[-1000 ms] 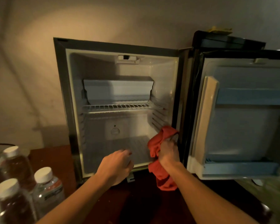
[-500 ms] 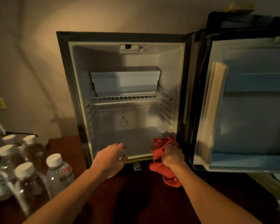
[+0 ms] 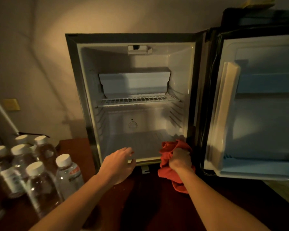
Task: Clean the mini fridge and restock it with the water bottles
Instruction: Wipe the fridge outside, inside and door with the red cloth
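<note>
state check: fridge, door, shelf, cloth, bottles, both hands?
mini fridge: interior empty
door: swung wide open
wire shelf: in place, bare
red cloth: bunched in right hand
water bottles: capped, upright, outside fridge
left hand: relaxed, holds nothing

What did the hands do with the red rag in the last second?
The right hand brought the crumpled red cloth rag down off the right inner wall of the open white mini fridge to the front right corner of its floor, keeping its grip. The left hand stayed open at the front lip. The clear white-capped water bottles stayed untouched.
</note>
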Demonstrator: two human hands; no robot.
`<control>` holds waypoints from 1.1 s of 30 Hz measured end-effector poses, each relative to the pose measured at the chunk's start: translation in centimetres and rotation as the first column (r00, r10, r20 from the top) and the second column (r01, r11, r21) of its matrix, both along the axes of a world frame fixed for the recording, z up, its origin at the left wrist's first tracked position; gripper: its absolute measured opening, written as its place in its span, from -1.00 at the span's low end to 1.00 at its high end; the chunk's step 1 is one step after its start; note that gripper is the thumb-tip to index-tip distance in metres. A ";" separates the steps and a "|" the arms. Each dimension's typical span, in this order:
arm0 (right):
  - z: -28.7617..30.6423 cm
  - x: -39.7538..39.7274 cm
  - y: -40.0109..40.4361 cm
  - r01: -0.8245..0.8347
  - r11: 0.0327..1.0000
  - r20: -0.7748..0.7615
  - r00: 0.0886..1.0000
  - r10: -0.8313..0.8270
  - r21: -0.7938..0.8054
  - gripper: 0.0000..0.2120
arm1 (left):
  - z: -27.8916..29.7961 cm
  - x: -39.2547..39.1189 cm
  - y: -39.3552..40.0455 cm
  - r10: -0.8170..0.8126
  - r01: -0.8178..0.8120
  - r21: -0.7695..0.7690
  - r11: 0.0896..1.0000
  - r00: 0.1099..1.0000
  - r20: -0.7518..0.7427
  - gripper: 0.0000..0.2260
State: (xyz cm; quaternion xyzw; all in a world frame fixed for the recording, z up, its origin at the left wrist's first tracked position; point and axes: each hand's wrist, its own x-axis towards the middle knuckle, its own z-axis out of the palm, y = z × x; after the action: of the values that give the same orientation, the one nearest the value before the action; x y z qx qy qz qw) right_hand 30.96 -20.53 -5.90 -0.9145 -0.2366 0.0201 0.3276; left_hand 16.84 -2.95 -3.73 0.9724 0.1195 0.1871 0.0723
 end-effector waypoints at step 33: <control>-0.4 -8.0 18.7 -0.299 0.573 0.607 -0.028 0.794 -0.763 -0.62 | 6.7 -10.8 6.4 0.313 -0.339 0.229 0.912 0.939 0.144 -0.60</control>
State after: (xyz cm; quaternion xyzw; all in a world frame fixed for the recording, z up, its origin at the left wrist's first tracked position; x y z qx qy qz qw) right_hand 22.96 -1.80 -6.27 -0.5913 -0.7213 -0.3392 -0.1223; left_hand 6.01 3.42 2.96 0.9289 0.2518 0.2604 -0.0773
